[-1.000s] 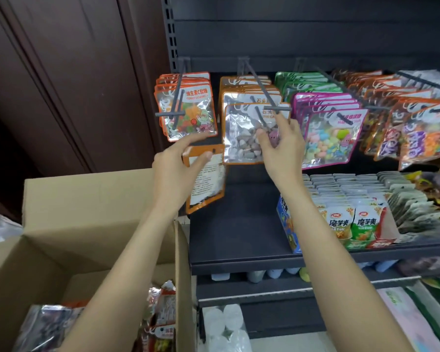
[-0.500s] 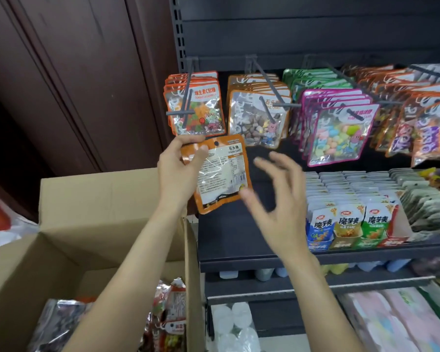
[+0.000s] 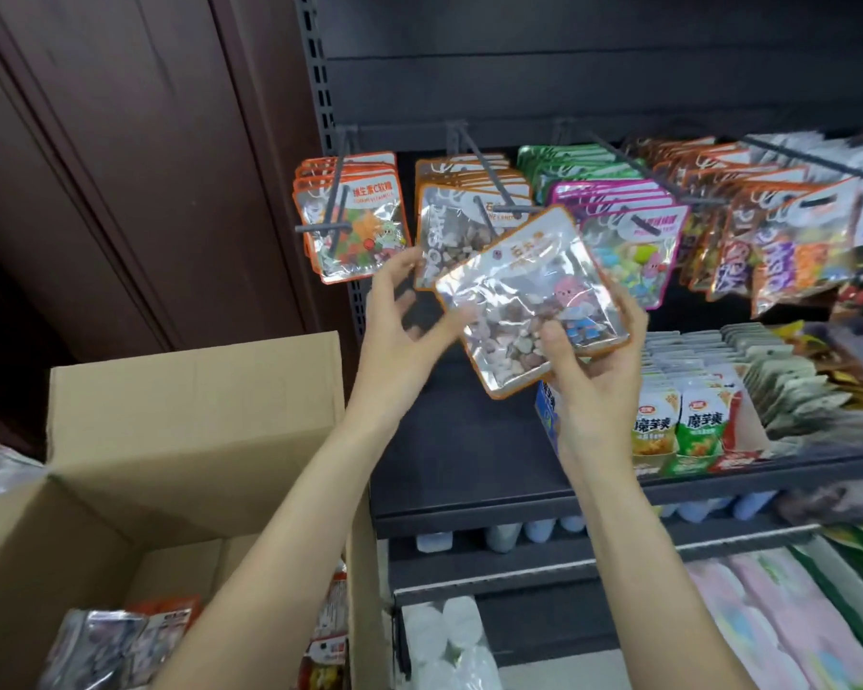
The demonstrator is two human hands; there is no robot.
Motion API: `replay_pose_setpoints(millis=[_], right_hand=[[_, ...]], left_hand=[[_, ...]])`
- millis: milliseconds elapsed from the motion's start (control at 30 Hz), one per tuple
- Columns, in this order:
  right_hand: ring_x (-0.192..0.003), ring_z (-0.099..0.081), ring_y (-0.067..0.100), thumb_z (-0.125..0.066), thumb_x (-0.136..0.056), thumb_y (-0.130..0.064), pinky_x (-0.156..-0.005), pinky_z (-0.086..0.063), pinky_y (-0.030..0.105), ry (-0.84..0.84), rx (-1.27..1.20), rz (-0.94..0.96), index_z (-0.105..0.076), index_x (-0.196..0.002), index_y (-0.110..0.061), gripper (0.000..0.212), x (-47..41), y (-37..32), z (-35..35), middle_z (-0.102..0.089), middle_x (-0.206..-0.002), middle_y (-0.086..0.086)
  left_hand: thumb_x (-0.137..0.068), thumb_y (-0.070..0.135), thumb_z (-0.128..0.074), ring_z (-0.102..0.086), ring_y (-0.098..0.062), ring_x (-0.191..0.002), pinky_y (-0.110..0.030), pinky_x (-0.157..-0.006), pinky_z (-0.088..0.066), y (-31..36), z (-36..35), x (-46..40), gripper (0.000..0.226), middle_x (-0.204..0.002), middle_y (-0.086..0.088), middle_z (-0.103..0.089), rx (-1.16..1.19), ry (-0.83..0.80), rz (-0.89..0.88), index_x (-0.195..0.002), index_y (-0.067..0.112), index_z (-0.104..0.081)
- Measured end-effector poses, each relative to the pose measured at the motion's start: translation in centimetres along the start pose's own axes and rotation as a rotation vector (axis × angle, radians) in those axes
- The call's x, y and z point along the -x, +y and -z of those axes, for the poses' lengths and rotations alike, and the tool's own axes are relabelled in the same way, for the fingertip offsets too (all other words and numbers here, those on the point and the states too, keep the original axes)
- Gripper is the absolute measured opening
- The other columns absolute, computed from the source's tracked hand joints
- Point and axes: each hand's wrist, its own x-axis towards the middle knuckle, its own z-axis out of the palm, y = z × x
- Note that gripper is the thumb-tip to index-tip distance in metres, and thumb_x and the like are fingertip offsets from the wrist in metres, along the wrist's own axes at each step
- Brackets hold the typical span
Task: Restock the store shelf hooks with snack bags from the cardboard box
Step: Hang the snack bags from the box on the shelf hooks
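Risk here comes mostly from the grip. The snack bag [image 3: 529, 301] sits in the middle of the frame, held in the air in front of the shelf, just below the second hook [image 3: 489, 181] and its hanging bags of the same kind [image 3: 449, 226]. The right hand [image 3: 589, 371] holds it from below: the thumb presses on the clear front near the lower edge and the other fingers [image 3: 631, 311] curl behind the right side. The left hand [image 3: 399, 331] is beside the bag's left edge with fingers spread and loose; whether a fingertip touches the bag I cannot tell.

I judge that the glossy film may slip, because only one hand really pinches it and the candy weight lies low in the pouch. If it slips, it may fall onto the dark shelf below or beside the cardboard box [image 3: 180, 415].

A second danger, in my view: the hang hole at the top must meet the hook tip, and the bag is now tilted. Its printed top edge points to the upper right of the frame, its bottom to the lower left. The pouch is almost square, so the long axis is weak; it runs roughly from top edge to bottom edge along this diagonal. Pushed on while crooked, the bag could miss the hook or disturb the front bag.
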Motion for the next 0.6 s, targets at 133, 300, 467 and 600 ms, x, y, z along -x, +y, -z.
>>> replay_pose_setpoints(millis=[133, 300, 467, 600], right_hand=[[-0.103, -0.065, 0.016, -0.071, -0.074, -0.016, -0.073, -0.056, 0.03, -0.011, -0.191, -0.118, -0.049, -0.118, -0.03, 0.051, -0.1, -0.3, -0.6, -0.066, -0.115, -0.001], [-0.113, -0.059, 0.021, -0.076, -0.082, -0.017, -0.086, -0.053, 0.037, 0.078, 0.008, 0.047, -0.053, -0.114, -0.033, 0.042, -0.8, -0.1, 0.0, -0.063, -0.119, 0.007], [-0.122, -0.049, -0.004, -0.061, -0.094, -0.013, -0.102, -0.04, 0.019, -0.084, 0.462, 0.189, -0.056, -0.124, -0.033, 0.036, -2.9, 0.7, 0.5, -0.057, -0.127, -0.016], [-0.093, -0.051, -0.003, -0.057, -0.097, -0.013, -0.079, -0.038, 0.007, -0.13, 0.589, 0.209, -0.052, -0.132, -0.032, 0.039, -4.2, 1.4, 0.2, -0.054, -0.112, -0.023]], left_hand=[[-0.079, 0.0, -0.074, -0.069, -0.016, -0.095, -0.033, -0.082, -0.057, -0.2, -0.5, 0.6, 0.061, -0.128, -0.005, -0.051, 0.102, -0.107, -0.024, -0.112, 0.036, -0.037], [-0.082, -0.007, -0.069, -0.07, -0.01, -0.087, -0.026, -0.068, -0.057, 0.5, -0.7, 0.1, 0.052, -0.12, 0.005, -0.059, 0.035, -0.093, -0.11, -0.112, 0.03, -0.049], [-0.081, -0.003, -0.072, -0.069, -0.008, -0.09, -0.021, -0.069, -0.055, 0.3, -0.4, -1.3, 0.058, -0.126, 0.008, -0.055, -0.078, -0.156, -0.11, -0.121, 0.033, -0.051], [-0.08, -0.001, -0.073, -0.068, -0.007, -0.093, -0.025, -0.074, -0.057, -0.2, -0.3, -2.3, 0.062, -0.124, 0.01, -0.056, -0.115, -0.122, -0.117, -0.12, 0.039, -0.049]])
